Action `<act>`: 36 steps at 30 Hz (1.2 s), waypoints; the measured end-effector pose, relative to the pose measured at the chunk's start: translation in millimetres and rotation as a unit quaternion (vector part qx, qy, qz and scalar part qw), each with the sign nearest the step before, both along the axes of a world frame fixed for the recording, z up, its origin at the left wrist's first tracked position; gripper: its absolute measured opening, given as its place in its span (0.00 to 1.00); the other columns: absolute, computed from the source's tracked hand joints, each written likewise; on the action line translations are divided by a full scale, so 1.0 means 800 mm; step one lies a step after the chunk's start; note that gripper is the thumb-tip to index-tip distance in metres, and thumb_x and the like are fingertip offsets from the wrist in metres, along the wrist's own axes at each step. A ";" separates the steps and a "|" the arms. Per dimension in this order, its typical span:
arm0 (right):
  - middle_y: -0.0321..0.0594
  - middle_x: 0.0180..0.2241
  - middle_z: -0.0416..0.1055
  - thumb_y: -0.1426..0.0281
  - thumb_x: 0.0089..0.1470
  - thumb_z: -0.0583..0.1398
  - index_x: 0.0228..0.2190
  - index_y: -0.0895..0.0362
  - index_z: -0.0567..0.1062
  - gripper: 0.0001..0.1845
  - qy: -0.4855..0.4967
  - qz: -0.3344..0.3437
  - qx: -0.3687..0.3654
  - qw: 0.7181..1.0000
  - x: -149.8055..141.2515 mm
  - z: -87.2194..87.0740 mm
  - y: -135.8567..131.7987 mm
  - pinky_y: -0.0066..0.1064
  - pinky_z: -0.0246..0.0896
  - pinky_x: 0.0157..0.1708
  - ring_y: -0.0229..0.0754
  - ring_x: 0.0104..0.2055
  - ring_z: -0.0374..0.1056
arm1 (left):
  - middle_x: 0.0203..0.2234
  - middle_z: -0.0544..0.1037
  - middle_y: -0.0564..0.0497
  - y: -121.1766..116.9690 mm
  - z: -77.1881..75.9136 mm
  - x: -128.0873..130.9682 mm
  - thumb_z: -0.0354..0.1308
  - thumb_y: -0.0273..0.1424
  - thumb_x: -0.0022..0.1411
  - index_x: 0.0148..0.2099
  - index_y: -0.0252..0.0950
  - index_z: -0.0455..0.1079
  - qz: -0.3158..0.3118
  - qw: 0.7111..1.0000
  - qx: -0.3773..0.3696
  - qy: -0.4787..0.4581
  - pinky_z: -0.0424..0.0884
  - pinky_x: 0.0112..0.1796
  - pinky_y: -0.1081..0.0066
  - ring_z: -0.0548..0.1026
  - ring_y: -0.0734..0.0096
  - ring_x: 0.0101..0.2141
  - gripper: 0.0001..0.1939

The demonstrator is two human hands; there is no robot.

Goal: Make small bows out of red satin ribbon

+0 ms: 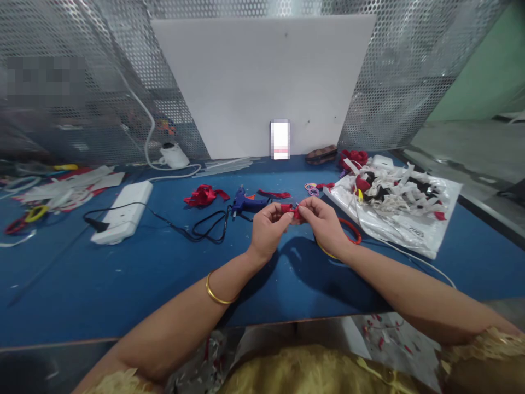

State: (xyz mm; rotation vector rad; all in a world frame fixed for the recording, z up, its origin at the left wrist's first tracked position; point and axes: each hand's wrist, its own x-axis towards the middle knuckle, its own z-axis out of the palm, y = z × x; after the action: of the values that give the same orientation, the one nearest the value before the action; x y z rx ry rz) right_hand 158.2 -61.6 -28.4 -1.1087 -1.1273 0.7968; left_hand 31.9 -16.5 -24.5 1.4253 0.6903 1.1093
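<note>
In front of me, over the middle of the blue table, both hands meet at a small piece of red ribbon [286, 208]. My left hand [264, 230] pinches it from the left, thumb against fingertips. From the right, my right hand [322, 221] also pinches the ribbon; the fingers hide much of it. A blue glue gun [252, 204] lies just beyond my left hand, with a red ribbon strip [274, 194] behind it. A red-and-yellow loop [356, 235], perhaps scissor handles, shows partly beneath my right wrist.
Crumpled red ribbon [202, 196] and a white power strip [127, 210] with a black cable lie left. Glue sticks [229, 164] and a white mug [175, 156] stand behind. A plastic bag [414, 232] bearing ribbon scraps is right, near small hair ties [313, 190].
</note>
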 end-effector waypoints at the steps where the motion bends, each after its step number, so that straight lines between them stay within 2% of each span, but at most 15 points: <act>1: 0.32 0.24 0.68 0.63 0.52 0.60 0.28 0.57 0.68 0.11 0.012 0.001 -0.010 1.000 0.000 0.000 0.000 0.28 0.64 0.31 0.35 0.26 0.67 | 0.16 0.69 0.58 0.000 0.000 0.000 0.60 0.29 0.51 0.28 0.33 0.69 -0.001 1.000 0.009 0.005 0.59 0.21 0.79 0.61 0.82 0.17 0.04; 7: 0.31 0.21 0.68 0.62 0.47 0.64 0.28 0.58 0.69 0.13 0.068 0.009 -0.048 0.997 0.001 -0.001 0.003 0.28 0.64 0.28 0.34 0.23 0.67 | 0.18 0.70 0.57 0.000 0.000 -0.003 0.59 0.28 0.52 0.29 0.34 0.71 -0.011 0.997 0.061 0.049 0.61 0.23 0.78 0.63 0.80 0.19 0.02; 10: 0.30 0.19 0.67 0.63 0.46 0.64 0.28 0.57 0.67 0.13 0.065 -0.004 -0.036 0.997 0.002 -0.004 0.003 0.28 0.63 0.26 0.35 0.22 0.67 | 0.18 0.70 0.57 -0.001 0.000 -0.002 0.59 0.28 0.53 0.30 0.35 0.72 -0.016 0.996 0.061 0.061 0.61 0.24 0.78 0.64 0.79 0.19 0.02; 14: 0.32 0.22 0.68 0.63 0.50 0.62 0.27 0.57 0.70 0.11 -0.008 -0.016 0.006 1.000 0.003 -0.004 0.001 0.28 0.64 0.29 0.36 0.25 0.68 | 0.18 0.71 0.57 -0.001 0.000 -0.001 0.60 0.30 0.53 0.30 0.35 0.71 -0.009 0.998 0.039 0.051 0.61 0.23 0.78 0.63 0.80 0.18 0.04; 18: 0.36 0.26 0.71 0.63 0.54 0.59 0.29 0.58 0.74 0.11 -0.073 -0.008 0.028 0.997 0.003 -0.002 -0.003 0.30 0.64 0.33 0.38 0.30 0.68 | 0.17 0.71 0.56 0.001 -0.001 -0.002 0.60 0.31 0.54 0.30 0.34 0.71 -0.012 1.000 0.012 0.027 0.61 0.22 0.78 0.64 0.80 0.18 0.05; 23: 0.38 0.28 0.73 0.65 0.53 0.60 0.30 0.57 0.77 0.09 -0.149 -0.060 0.041 0.986 0.006 -0.008 -0.003 0.31 0.62 0.33 0.39 0.30 0.67 | 0.14 0.70 0.56 0.002 -0.001 -0.002 0.59 0.32 0.55 0.27 0.33 0.69 -0.013 1.000 0.001 0.015 0.62 0.23 0.79 0.65 0.80 0.18 0.08; 26: 0.37 0.26 0.72 0.68 0.54 0.59 0.31 0.56 0.78 0.08 -0.222 -0.073 0.066 0.970 0.009 -0.007 -0.004 0.29 0.60 0.31 0.38 0.29 0.66 | 0.15 0.71 0.55 0.001 -0.001 -0.002 0.59 0.32 0.56 0.27 0.33 0.69 -0.010 1.000 0.003 0.023 0.63 0.23 0.79 0.66 0.80 0.18 0.08; 30: 0.36 0.24 0.69 0.72 0.54 0.57 0.29 0.56 0.77 0.07 -0.332 -0.096 0.109 0.932 0.010 0.001 -0.008 0.29 0.58 0.30 0.37 0.28 0.64 | 0.17 0.73 0.54 0.000 -0.004 -0.002 0.59 0.33 0.56 0.30 0.34 0.69 0.003 0.998 0.029 0.048 0.65 0.23 0.78 0.68 0.78 0.18 0.08; 33: 0.36 0.25 0.69 0.74 0.53 0.57 0.28 0.56 0.75 0.07 -0.353 -0.104 0.121 0.922 0.008 0.005 -0.010 0.28 0.57 0.31 0.36 0.28 0.64 | 0.18 0.74 0.54 -0.001 -0.006 -0.002 0.59 0.34 0.57 0.32 0.34 0.69 0.014 0.997 0.048 0.062 0.66 0.24 0.77 0.69 0.77 0.19 0.08; 36: 0.36 0.25 0.68 0.74 0.53 0.57 0.26 0.56 0.74 0.07 -0.316 -0.106 0.125 0.934 0.007 0.006 -0.010 0.29 0.57 0.30 0.36 0.28 0.62 | 0.19 0.75 0.53 -0.001 -0.006 -0.003 0.59 0.36 0.58 0.32 0.34 0.68 0.019 0.996 0.058 0.069 0.65 0.23 0.77 0.70 0.77 0.19 0.09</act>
State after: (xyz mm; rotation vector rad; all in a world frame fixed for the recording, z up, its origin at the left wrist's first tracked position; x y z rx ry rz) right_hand 163.5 -69.4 -23.3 -1.2780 -1.5571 0.1044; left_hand 29.5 -17.7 -29.4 1.6055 0.7631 1.1035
